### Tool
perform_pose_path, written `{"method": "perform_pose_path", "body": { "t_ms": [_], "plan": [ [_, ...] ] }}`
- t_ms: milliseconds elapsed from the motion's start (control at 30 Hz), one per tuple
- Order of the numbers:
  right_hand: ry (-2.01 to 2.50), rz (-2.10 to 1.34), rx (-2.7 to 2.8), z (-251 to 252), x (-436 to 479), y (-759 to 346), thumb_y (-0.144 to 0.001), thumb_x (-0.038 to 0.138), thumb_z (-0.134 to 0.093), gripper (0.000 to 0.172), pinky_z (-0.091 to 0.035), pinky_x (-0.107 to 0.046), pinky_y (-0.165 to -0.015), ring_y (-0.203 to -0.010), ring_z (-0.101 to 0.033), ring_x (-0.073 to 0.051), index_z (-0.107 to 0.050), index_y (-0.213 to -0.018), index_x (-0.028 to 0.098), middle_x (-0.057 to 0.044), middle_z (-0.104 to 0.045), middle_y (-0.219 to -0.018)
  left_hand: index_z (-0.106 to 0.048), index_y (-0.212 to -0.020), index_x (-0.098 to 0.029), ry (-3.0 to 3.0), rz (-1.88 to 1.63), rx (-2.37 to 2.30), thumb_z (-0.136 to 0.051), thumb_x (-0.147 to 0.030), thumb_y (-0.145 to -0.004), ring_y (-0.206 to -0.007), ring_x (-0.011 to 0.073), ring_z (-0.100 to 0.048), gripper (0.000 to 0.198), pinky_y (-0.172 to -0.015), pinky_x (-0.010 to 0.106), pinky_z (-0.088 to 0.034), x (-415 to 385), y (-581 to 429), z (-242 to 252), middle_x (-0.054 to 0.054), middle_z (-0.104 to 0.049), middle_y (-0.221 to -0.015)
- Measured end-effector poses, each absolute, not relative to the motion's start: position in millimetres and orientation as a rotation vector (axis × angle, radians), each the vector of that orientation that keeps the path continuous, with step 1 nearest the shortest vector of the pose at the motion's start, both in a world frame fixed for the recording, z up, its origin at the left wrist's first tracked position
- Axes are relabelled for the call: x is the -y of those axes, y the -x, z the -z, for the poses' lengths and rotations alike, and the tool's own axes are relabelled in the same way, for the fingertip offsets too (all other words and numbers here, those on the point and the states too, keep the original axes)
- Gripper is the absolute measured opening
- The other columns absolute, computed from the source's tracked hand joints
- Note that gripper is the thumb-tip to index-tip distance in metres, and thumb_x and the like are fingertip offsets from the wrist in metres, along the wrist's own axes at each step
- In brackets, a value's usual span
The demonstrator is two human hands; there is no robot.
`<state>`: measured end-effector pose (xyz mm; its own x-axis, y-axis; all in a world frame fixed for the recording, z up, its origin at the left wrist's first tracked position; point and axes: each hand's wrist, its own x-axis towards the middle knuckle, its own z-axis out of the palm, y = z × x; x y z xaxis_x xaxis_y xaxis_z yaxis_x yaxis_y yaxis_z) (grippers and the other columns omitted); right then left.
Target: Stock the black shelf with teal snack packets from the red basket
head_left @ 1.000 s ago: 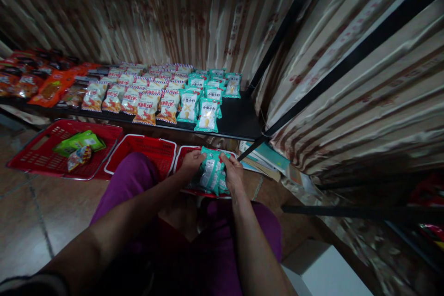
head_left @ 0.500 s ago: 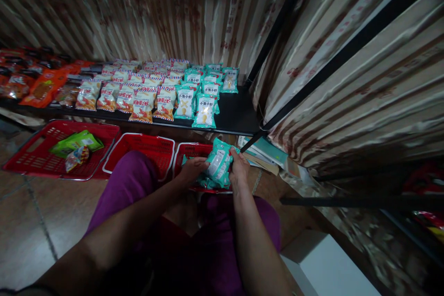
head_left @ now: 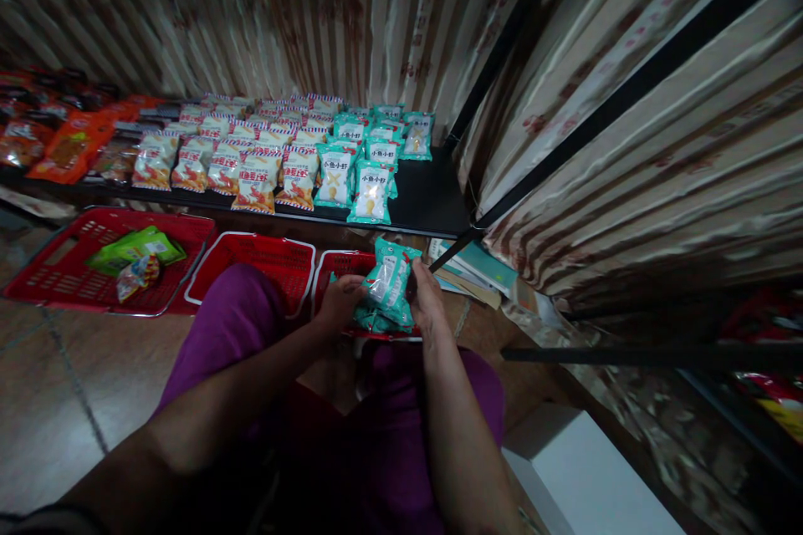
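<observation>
Between my two hands is a teal snack bag (head_left: 390, 277), its printed back turned up, over the right-hand red basket (head_left: 321, 272). My left hand (head_left: 342, 298) has its fingers curled at the bag's left edge. At the opposite edge, my right hand (head_left: 427, 294) grips it with the thumb side up. More teal bags (head_left: 371, 319) show beneath it in the basket, partly hidden by the hands. On the black shelf (head_left: 432, 196) just ahead, teal snack bags (head_left: 371, 191) stand in rows beside white-and-orange snack bags (head_left: 256, 177).
A middle red basket (head_left: 285, 267) and a left red basket (head_left: 69, 234), holding a green packet (head_left: 135, 252) and a colourful packet (head_left: 138, 276), stand along the shelf. Books (head_left: 483, 267) lie right of the shelf post (head_left: 502, 209). A white box (head_left: 595, 468) sits at lower right.
The snack bag in my hands has turned so its top leans more to the left, and it has shifted slightly left. The whole view has moved slightly too.
</observation>
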<state>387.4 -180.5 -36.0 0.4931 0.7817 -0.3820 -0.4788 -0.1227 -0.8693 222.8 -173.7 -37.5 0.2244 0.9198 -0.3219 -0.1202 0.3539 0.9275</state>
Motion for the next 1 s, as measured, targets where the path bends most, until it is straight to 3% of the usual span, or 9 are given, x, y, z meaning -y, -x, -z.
{"method": "perform_pose_path", "body": {
  "t_ms": [100,267,433,633,900,1000],
  "plan": [
    [1.292,-1.231,0.404,41,192,-388,-0.063,0.052,-0.074,0.053,-0.048,-0.023,-0.055,-0.066,-0.064,-0.014,-0.063,-0.107,0.024,0.001,-0.071,-0.087,-0.065,-0.080,-0.016,-0.868,-0.936,-1.092,-0.068,-0.025,-0.060,-0.068,0.0148,-0.062,0.022,-0.064,0.025,-0.048,171,-225,36,0.002,-0.069,-0.072],
    [1.229,-1.377,0.575,39,207,-387,-0.059,0.039,-0.080,0.070,-0.052,-0.029,-0.066,-0.080,-0.067,-0.019,-0.054,-0.123,0.030,-0.001,-0.072,-0.096,-0.063,-0.092,-0.012,-0.776,-1.012,-1.125,-0.070,-0.028,-0.056,-0.064,0.0128,-0.059,0.040,-0.062,0.024,-0.045,173,-228,35,0.001,-0.066,-0.070],
    [1.160,-1.359,0.656,36,214,-386,-0.060,0.031,-0.080,0.069,-0.053,-0.030,-0.073,-0.084,-0.068,-0.019,-0.054,-0.124,0.029,-0.001,-0.072,-0.101,-0.061,-0.096,-0.013,-0.744,-0.986,-1.133,-0.068,-0.026,-0.056,-0.061,0.0121,-0.057,0.043,-0.060,0.024,-0.045,177,-230,31,-0.001,-0.064,-0.067],
    [1.203,-1.323,0.689,41,216,-392,-0.061,0.031,-0.078,0.074,-0.052,-0.030,-0.073,-0.080,-0.068,-0.018,-0.050,-0.129,0.027,-0.002,-0.073,-0.099,-0.060,-0.102,-0.014,-0.747,-0.948,-1.052,-0.070,-0.025,-0.056,-0.067,0.0133,-0.060,0.049,-0.064,0.026,-0.047,181,-233,31,0.004,-0.069,-0.083],
    [1.199,-1.204,0.803,39,216,-393,-0.066,0.039,-0.074,0.074,-0.052,-0.032,-0.078,-0.088,-0.066,-0.019,-0.045,-0.134,0.028,-0.004,-0.070,-0.104,-0.058,-0.111,-0.015,-0.789,-0.951,-0.932,-0.073,-0.027,-0.060,-0.086,0.0196,-0.064,0.054,-0.075,0.029,-0.049,182,-234,29,0.011,-0.069,-0.104],
    [1.251,-1.144,0.801,37,216,-395,-0.064,0.038,-0.074,0.076,-0.053,-0.030,-0.072,-0.087,-0.066,-0.019,-0.046,-0.133,0.027,-0.006,-0.070,-0.104,-0.057,-0.113,-0.015,-0.817,-0.963,-0.867,-0.074,-0.029,-0.061,-0.093,0.0224,-0.064,0.056,-0.078,0.031,-0.050,182,-236,26,0.011,-0.069,-0.107]
  ]
}}
